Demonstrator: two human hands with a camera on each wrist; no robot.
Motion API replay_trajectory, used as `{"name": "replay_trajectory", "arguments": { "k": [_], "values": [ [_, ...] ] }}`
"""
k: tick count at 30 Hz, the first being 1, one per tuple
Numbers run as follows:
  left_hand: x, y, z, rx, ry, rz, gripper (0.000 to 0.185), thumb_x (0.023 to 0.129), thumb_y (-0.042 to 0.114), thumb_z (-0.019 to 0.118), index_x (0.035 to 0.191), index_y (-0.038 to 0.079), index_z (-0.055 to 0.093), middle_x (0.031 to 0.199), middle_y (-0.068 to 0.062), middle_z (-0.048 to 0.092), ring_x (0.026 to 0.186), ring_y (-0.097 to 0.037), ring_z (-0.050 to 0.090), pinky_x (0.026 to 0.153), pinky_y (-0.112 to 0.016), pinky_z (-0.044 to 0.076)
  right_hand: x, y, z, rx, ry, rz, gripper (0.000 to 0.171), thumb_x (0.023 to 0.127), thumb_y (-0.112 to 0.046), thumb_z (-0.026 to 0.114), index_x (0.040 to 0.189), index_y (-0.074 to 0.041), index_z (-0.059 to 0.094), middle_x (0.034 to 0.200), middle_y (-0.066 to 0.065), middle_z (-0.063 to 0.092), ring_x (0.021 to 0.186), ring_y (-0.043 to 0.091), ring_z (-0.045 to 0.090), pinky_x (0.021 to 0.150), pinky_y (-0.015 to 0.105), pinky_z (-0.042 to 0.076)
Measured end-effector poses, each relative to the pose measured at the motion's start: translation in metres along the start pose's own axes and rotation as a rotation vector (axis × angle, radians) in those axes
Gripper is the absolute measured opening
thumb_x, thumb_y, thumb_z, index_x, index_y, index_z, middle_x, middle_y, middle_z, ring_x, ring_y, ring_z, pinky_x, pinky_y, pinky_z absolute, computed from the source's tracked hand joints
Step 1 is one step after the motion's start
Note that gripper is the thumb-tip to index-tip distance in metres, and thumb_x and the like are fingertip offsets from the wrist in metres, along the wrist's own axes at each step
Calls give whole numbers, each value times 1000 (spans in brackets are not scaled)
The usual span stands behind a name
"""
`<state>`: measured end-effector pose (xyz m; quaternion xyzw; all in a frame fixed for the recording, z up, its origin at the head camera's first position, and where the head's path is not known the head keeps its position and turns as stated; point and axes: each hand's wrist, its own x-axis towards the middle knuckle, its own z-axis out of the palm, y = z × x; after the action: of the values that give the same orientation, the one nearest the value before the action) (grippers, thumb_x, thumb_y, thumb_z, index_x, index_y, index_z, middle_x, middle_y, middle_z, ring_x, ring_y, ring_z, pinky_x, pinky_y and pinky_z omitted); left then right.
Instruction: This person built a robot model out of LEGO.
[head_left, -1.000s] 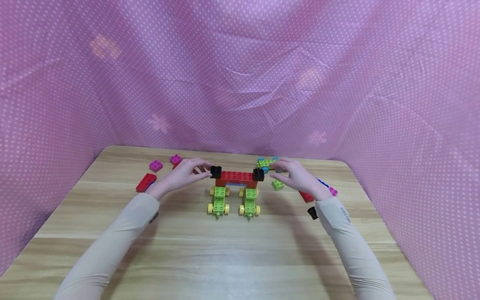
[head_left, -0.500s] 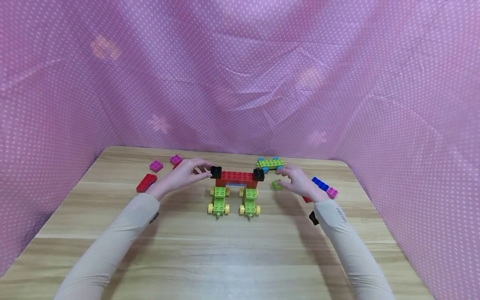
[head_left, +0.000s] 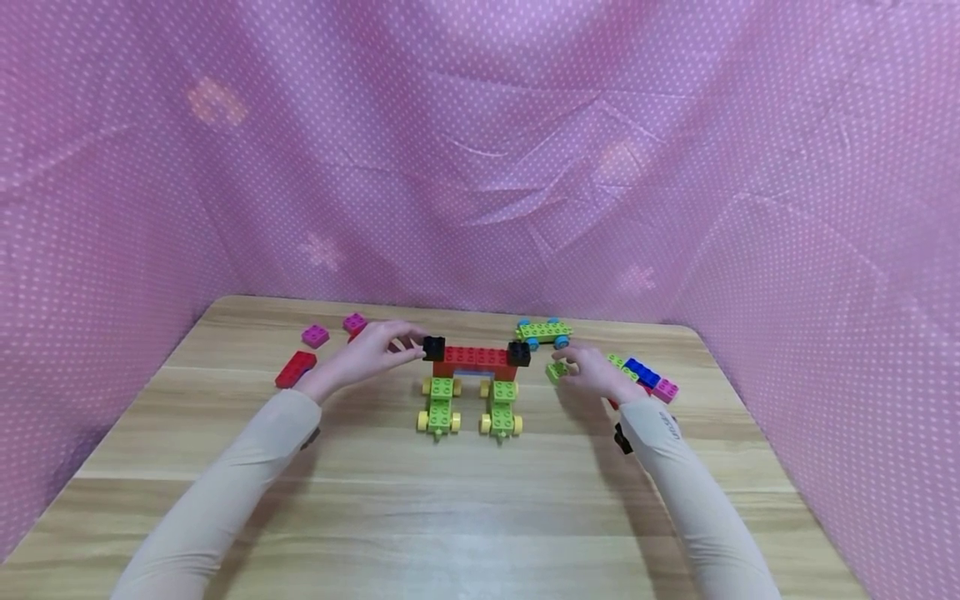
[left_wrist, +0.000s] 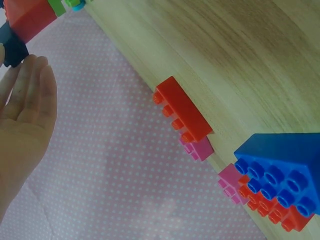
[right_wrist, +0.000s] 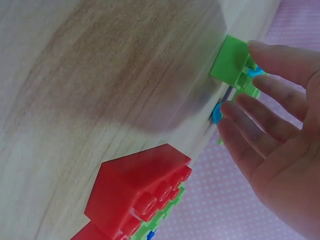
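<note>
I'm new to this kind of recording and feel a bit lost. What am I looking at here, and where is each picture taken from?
A person sits at a wooden table and builds with toy bricks, using bare hands. The wide picture comes from a camera on the head, looking down at both arms. The other two come from cameras worn on each wrist, so they show the bricks close up and tilted.

In the middle stands a brick model: a red bar with black corner bricks on two green wheeled bases. The left hand touches its black brick with its fingertips. The right hand reaches a small green brick on the table and touches it with straight fingers; nothing is lifted.

Loose red, pink and blue bricks lie to both sides, and a green wheeled piece sits behind.
</note>
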<state>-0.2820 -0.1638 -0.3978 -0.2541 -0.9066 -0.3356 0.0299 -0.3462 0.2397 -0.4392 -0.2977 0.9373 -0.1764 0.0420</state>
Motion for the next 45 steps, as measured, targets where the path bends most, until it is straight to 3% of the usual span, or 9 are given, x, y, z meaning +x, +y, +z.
{"name": "replay_trajectory", "arguments": {
  "k": [10, 24, 34, 45],
  "values": [
    [-2, 0, 1, -1, -2, -18, 34, 95, 24, 67, 126, 10, 65, 115, -7, 71, 101, -19, 66, 87, -37, 60, 7, 4, 3, 25, -44, 46, 42, 87, -1, 71, 128, 3, 61, 126, 22, 66, 113, 37, 64, 96, 49, 56],
    [1, -2, 2, 2, 22, 27, 33, 95, 20, 68, 124, 6, 66, 110, -9, 72, 97, -21, 68, 85, -36, 61, 2, 11, 6, 12, 44, 1, 32, 84, -5, 75, 114, 2, 69, 109, 17, 72, 100, 29, 68, 88, 44, 59],
    [0, -2, 1, 14, 17, 17, 34, 95, 22, 67, 126, 8, 65, 113, -9, 72, 99, -20, 67, 85, -37, 60, -10, 6, -14, 39, 62, -5, 29, 88, -9, 72, 116, 0, 68, 111, 17, 72, 103, 32, 67, 91, 48, 56],
    [0, -3, 2, 0, 14, 17, 34, 96, 21, 66, 126, 7, 65, 118, -15, 71, 100, -21, 67, 86, -39, 60, -12, -11, -39, 2, 141, -38, 33, 88, -11, 72, 117, 4, 67, 116, 21, 71, 106, 36, 67, 95, 51, 55]
  ]
}}
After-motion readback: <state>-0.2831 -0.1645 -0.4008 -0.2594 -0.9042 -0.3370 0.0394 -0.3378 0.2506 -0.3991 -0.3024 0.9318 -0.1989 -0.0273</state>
